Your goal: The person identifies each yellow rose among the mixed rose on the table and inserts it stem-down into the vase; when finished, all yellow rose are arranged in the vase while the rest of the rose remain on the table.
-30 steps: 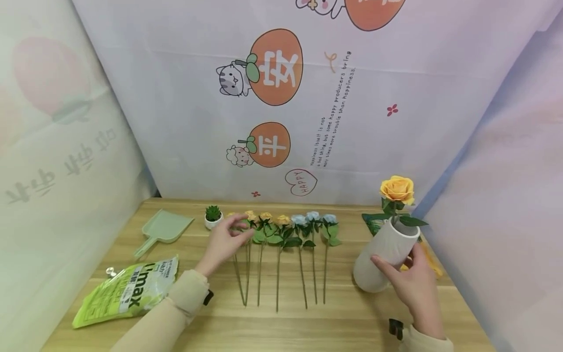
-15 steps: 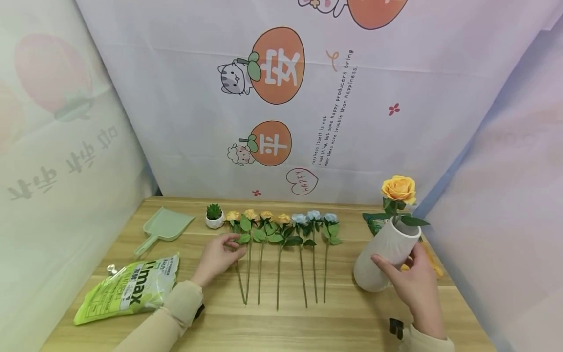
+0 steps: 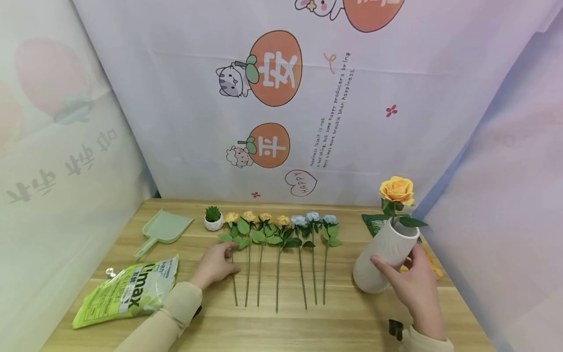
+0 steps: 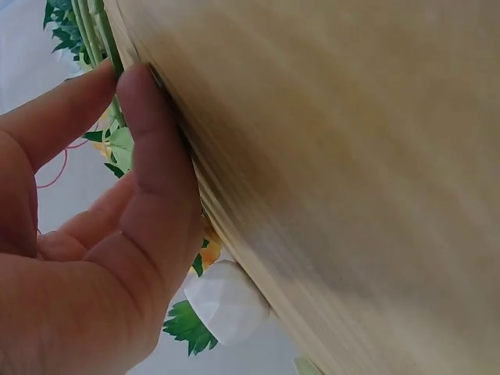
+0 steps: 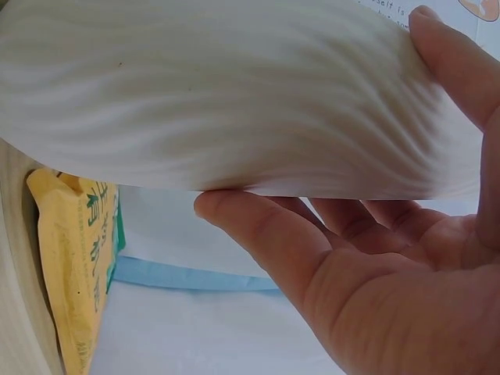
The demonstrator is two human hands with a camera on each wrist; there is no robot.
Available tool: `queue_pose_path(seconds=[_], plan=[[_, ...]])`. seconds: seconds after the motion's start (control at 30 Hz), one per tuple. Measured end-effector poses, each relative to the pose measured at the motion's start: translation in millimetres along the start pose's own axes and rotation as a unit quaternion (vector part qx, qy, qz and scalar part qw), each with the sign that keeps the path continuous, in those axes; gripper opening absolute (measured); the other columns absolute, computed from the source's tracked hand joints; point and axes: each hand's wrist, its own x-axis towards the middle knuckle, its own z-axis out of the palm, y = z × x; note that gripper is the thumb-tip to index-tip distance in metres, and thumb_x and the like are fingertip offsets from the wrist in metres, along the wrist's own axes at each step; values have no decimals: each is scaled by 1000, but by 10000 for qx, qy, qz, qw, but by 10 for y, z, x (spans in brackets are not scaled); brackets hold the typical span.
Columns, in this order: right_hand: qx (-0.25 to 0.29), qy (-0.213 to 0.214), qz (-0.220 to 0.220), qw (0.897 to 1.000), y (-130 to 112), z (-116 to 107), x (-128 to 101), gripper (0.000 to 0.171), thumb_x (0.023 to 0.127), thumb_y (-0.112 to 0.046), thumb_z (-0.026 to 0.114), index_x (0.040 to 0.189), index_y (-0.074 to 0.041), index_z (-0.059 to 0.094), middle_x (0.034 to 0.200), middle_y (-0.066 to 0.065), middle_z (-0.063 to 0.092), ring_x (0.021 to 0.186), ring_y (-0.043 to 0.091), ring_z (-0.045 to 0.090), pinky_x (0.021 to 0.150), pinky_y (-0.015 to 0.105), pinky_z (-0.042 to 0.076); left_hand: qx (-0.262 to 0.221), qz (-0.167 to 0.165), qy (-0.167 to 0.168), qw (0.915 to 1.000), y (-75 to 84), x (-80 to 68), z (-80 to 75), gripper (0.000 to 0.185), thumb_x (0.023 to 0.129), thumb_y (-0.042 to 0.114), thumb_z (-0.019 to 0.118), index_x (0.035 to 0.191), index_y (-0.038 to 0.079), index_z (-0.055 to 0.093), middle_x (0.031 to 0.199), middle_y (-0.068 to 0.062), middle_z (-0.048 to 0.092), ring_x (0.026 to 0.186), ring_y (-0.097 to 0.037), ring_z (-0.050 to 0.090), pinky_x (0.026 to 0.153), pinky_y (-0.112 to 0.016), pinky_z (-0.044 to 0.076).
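Low over the table, my left hand (image 3: 215, 264) pinches the green stem (image 4: 106, 37) of the leftmost yellow rose (image 3: 231, 217) between thumb and finger. That rose lies in a row of artificial roses, with more yellow roses (image 3: 265, 217) beside it and blue roses (image 3: 313, 216) to the right. My right hand (image 3: 417, 286) grips a white ribbed vase (image 3: 384, 256), thumb on the near side and fingers round the far side. The vase leans to the right, and one yellow rose (image 3: 397, 190) stands in its mouth.
A small potted succulent (image 3: 213, 218) sits at the row's left end. Further left lie a pale green dustpan (image 3: 166, 226) and a lime-green bag (image 3: 129, 291). Behind the vase lies a yellow packet (image 5: 74, 266). Fabric hangs around the table.
My left hand has come down and back from the rose heads to the leftmost stem. That stem's lower end has shifted left, apart from its neighbour. The right hand and vase stay put.
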Motion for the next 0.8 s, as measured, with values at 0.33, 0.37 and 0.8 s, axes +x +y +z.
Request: queue_pose_path(seconds=[0.33, 0.37, 0.8], plan=[[11, -31, -115, 9999, 19, 13, -18, 112, 86, -59, 88, 167, -9, 30, 162, 25, 42, 143, 55, 46, 104, 71, 52, -796, -362, 91, 9961, 1, -46, 4, 59, 88, 0, 83, 143, 3, 66, 122, -20, 67, 69, -19, 69, 58, -31, 63], [2, -38, -121, 9999, 20, 10, -20, 112, 86, -60, 88, 167, -9, 30, 163, 26, 42, 143, 56, 46, 104, 72, 52, -834, -359, 136, 9958, 4, -48, 5, 57, 88, -1, 83, 142, 3, 67, 122, -20, 67, 71, -18, 69, 58, -30, 63], [-37, 15, -79, 10000, -3, 1, -17, 113, 85, -59, 89, 167, -9, 30, 162, 25, 42, 144, 56, 45, 104, 73, 50, -1003, -100, 442, 9939, 149, -34, -99, 53, 92, -3, 79, 143, 3, 66, 130, -21, 66, 70, -17, 69, 60, -29, 63]])
